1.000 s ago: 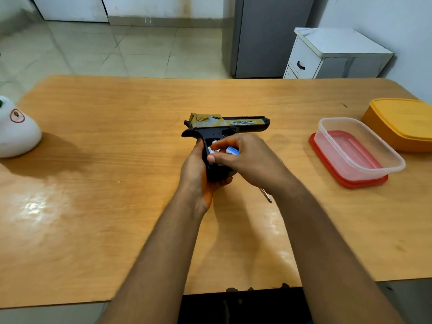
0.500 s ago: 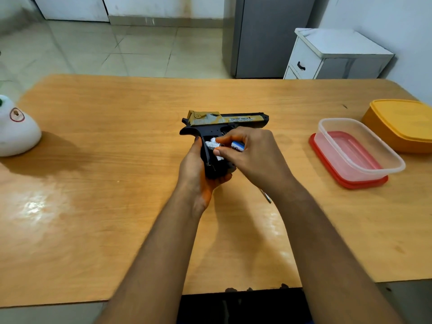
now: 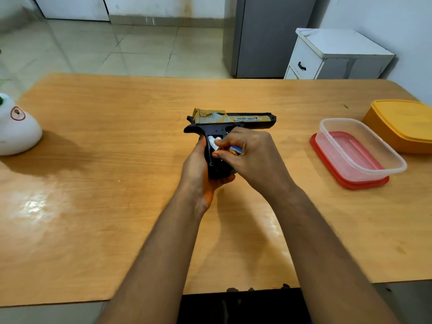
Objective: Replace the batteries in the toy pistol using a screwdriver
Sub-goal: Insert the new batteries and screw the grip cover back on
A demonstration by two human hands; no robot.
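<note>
floor [image 3: 140,50] – pale glossy tiles, far | walls [image 3: 378,19] – white | grey cabinet [image 3: 268,36] far centre | white drawer unit [image 3: 336,54] far right | wooden table [image 3: 117,206] with glare near left

Black-gold toy pistol [image 3: 230,120] barrel right, grip compartment open; white battery [image 3: 211,143] inside.

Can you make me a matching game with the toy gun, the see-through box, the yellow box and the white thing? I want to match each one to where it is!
Things:
1. toy pistol
2. clear box
3. yellow box
4. white object

Places:
A. at the table's left edge
B. at the table's far right edge
C. standing on a red lid
D. held in the left hand

Pairs: 1-D, 2-C, 3-B, 4-A
</note>
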